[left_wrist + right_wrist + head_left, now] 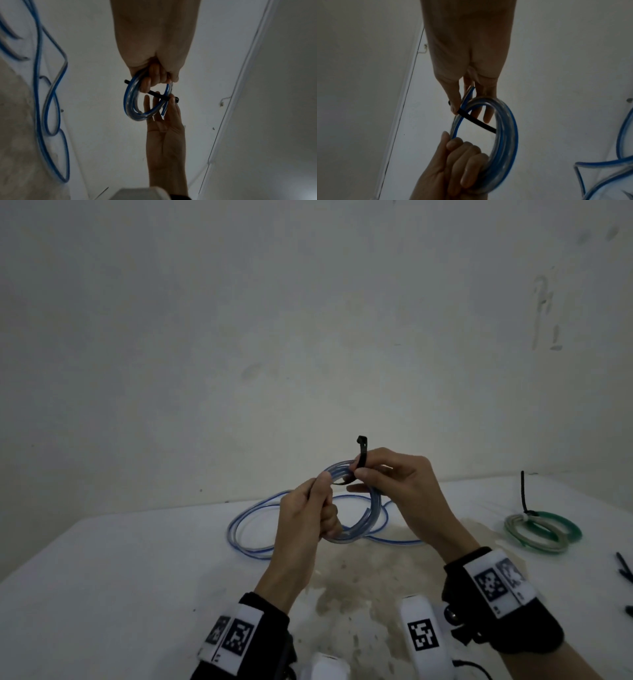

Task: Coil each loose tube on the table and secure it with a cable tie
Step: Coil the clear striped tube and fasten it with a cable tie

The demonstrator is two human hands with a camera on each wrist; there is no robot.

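left hand [310, 510]: fingers curled round blue-striped tube coil [371, 508], held above table [102, 577] | right hand [394, 484]: thumb and forefinger pinch black cable tie [360, 455] against coil | tied green coil [543, 530]: right of hands | wristband markers [423, 635]: no readable text

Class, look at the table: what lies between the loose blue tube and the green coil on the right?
In the head view, only bare, stained table lies between the loose blue tube and the tied green coil.
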